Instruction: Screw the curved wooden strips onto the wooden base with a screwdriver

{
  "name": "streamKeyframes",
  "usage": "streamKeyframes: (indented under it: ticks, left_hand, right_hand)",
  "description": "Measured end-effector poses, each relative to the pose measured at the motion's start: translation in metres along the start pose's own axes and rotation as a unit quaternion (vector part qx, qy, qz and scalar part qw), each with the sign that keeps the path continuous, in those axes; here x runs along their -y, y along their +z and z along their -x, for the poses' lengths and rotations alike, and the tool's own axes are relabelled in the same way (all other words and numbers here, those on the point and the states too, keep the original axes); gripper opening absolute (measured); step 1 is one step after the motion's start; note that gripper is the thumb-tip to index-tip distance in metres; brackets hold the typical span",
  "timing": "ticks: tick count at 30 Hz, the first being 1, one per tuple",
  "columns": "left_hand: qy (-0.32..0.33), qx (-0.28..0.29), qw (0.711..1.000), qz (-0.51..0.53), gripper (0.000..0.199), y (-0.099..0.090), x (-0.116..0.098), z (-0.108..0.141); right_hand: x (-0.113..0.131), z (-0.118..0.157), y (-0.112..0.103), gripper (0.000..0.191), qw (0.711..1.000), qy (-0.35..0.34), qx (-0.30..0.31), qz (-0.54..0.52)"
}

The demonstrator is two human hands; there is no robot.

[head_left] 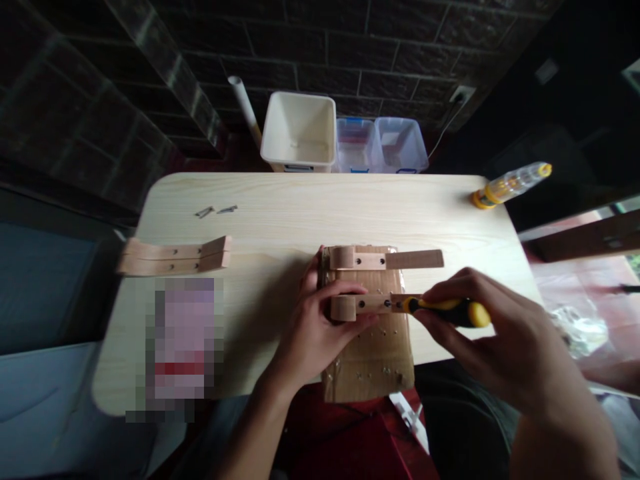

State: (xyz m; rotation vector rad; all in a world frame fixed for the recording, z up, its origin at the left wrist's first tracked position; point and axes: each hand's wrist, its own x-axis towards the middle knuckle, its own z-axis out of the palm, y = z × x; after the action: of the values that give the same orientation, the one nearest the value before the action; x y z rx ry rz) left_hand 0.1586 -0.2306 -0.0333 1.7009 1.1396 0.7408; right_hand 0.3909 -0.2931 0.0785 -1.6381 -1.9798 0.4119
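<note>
A yellow-and-black screwdriver (450, 311) is in my right hand (493, 327), its tip at a dark screw hole in the nearer wooden piece (373, 304). My left hand (320, 327) grips that piece by its rounded end, with the thumb and fingers on either side. The piece lies on a taped cardboard box (367, 353) dotted with small holes. Just beyond it on the box rests a similar wooden piece (387, 260) with two dark holes. The screwdriver's tip is too small to see clearly against the hole.
More wooden pieces (175, 257) lie side by side at the table's left, near several screws (216, 211). A clear bottle with yellow ends (510, 185) stands at the right back corner. Behind the table (280, 213) are a white bin (299, 130) and two plastic tubs (380, 143).
</note>
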Motion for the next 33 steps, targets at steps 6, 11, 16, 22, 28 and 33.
streamKeyframes:
  ticks: [6, 11, 16, 22, 28, 33]
  left_hand:
    - [-0.016, -0.038, 0.999, 0.008, 0.026, 0.012, -0.008, 0.003]
    - [-0.015, -0.039, 0.999, 0.006, 0.025, 0.014, -0.014, -0.002]
    - [-0.017, -0.028, 0.999, 0.001, 0.027, 0.012, -0.013, -0.004]
    - [-0.015, -0.025, 1.000, 0.005, 0.026, 0.013, -0.013, -0.005]
    - [-0.012, -0.031, 0.999, -0.003, 0.027, 0.013, -0.012, -0.007]
    - [-0.015, -0.026, 0.999, -0.018, 0.028, 0.013, -0.013, -0.008]
  right_hand:
    - [-0.014, -0.001, 0.015, 0.035, 0.993, 0.016, -0.071, -0.094]
    - [-0.012, 0.008, 0.013, 0.051, 0.988, 0.012, -0.041, -0.148]
    - [-0.006, 0.014, 0.002, 0.055, 0.986, 0.025, -0.007, -0.162]
    - [-0.012, 0.014, 0.003, 0.059, 0.990, -0.002, -0.031, -0.137]
    - [-0.006, 0.010, -0.001, 0.051, 0.988, 0.015, -0.028, -0.152]
    - [-0.001, 0.011, -0.002, 0.046, 0.978, 0.044, -0.024, -0.205]
